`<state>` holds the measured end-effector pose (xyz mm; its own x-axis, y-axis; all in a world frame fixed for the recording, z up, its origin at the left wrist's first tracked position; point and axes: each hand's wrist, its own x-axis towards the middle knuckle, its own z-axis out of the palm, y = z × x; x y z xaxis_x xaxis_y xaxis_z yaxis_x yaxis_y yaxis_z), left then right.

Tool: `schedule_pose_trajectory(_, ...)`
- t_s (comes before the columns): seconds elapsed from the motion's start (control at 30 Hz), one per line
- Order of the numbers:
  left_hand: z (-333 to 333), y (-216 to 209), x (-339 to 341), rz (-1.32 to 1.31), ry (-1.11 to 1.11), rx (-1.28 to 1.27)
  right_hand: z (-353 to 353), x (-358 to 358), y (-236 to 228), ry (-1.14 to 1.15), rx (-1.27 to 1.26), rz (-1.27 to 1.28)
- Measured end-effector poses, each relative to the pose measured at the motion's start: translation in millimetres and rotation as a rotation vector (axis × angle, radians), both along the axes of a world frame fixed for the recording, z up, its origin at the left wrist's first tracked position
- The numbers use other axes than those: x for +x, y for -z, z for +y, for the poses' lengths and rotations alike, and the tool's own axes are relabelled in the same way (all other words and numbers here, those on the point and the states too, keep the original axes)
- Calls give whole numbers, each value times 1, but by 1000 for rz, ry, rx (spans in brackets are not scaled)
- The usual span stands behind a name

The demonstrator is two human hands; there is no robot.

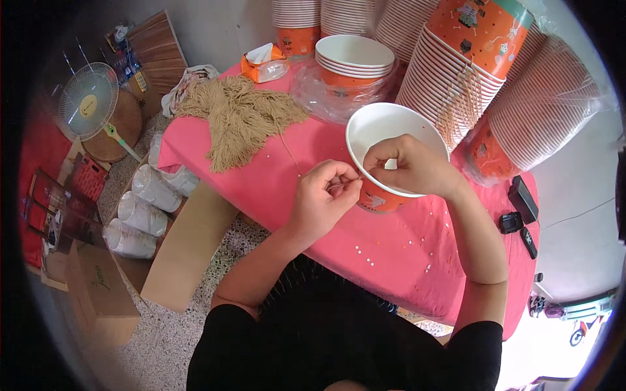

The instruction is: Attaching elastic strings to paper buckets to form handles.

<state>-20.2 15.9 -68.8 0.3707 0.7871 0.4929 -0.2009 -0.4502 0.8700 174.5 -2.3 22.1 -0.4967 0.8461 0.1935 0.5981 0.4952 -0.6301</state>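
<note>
An orange paper bucket (377, 201) with a white inside and rim stands upright on the pink-covered table in front of me. My left hand (323, 201) is closed in a pinch against the outside of its near-left rim, on a thin tan string (289, 152) that runs toward the tan string heap (238, 116). Reaching over the rim, my right hand (412, 166) has its thumb and fingers pinched together just inside the bucket wall. Whatever lies between those fingertips is too small to make out. Both hands meet at the same spot on the rim.
Tall nested stacks of orange buckets (450, 81) fill the back and right. Several more buckets (355, 52) sit in clear plastic near an orange tissue pack (264, 63). Small pale discs (365, 257) dot the pink cloth (326, 251). Cardboard boxes and a fan (89, 104) stand left.
</note>
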Motion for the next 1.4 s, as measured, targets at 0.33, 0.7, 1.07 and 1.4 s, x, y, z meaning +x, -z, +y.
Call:
schedule_pose_trajectory(0.33,-1,-1,1,4,-32,-26,-6,1,-6,78,-126,2)
schedule_pose_trajectory(0.7,-4,-8,-5,79,-45,27,-11,8,-10,86,209,-81)
schedule_pose_trajectory(1.07,10,-25,-31,172,82,70,-90,80,-52,698,621,-95)
schedule_pose_trajectory(1.4,40,-10,-63,-239,827,-605,-149,164,-34,1163,602,-282)
